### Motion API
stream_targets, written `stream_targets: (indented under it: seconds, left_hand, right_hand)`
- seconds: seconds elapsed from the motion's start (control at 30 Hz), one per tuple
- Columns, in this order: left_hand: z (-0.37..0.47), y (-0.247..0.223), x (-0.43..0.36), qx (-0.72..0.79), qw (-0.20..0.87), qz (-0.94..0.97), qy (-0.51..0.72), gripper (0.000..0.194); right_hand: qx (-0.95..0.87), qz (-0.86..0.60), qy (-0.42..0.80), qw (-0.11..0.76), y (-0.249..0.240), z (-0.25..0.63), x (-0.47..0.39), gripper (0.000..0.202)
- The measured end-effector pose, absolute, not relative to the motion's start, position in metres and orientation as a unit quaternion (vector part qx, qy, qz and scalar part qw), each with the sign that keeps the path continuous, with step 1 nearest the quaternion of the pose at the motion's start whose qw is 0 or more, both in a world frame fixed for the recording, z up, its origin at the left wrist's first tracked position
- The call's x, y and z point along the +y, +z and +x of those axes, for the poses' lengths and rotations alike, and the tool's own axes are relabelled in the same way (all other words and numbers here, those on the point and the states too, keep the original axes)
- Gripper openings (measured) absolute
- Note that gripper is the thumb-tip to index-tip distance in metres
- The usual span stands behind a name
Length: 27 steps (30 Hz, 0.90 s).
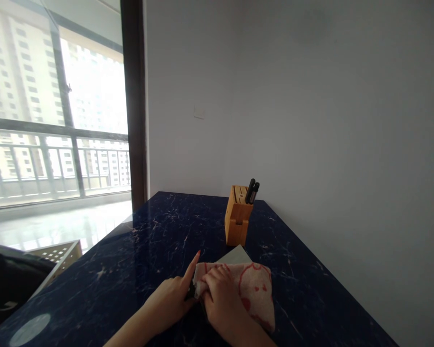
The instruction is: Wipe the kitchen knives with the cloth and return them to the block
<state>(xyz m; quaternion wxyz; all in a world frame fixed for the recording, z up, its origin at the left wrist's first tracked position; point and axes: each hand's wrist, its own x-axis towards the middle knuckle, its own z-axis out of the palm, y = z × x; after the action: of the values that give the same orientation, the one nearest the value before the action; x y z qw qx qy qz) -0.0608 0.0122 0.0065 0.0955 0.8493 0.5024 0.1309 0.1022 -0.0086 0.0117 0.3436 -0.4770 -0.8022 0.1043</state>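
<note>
In the lower middle, my left hand (pixel 173 296) is closed around the dark handle (pixel 191 290) of what looks like a kitchen knife, one finger stretched forward. A pink-white towel (pixel 255 289) with red drawings covers most of it. My right hand (pixel 219 289) presses on the towel's left part, fingers bent and gripping the cloth. A flat pale grey corner (pixel 237 254) sticks out behind the towel; whether it is the blade, I cannot tell. Just beyond stands a wooden knife block (pixel 238 217) with black-handled tools (pixel 252 192) in its right side.
The dark blue marbled table (pixel 173 226) narrows toward the wall (pixel 311 120), which runs along its right side. On the left are a chair (pixel 63 255) with something black on it and a large window (pixel 58 106). A pale round spot (pixel 31 330) shows at the table's near left.
</note>
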Motion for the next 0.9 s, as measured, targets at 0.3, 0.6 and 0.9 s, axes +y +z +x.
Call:
stream_targets:
  seconds: [0.3, 0.6, 0.9]
  left_hand:
    - [-0.061, 0.003, 0.011, 0.494, 0.095, 0.852, 0.143, 0.081]
    - [-0.061, 0.005, 0.012, 0.498, 0.085, 0.853, 0.132, 0.082]
    - [-0.06, 0.007, 0.01, 0.497, 0.09, 0.853, 0.133, 0.08]
  right_hand:
    - [-0.8, -0.475, 0.121, 0.346, 0.017, 0.098, -0.007, 0.03]
    - [-0.797, -0.494, 0.121, 0.327, 0.016, 0.101, -0.005, 0.028]
    - [-0.795, -0.482, 0.128, 0.345, 0.018, 0.099, -0.008, 0.031]
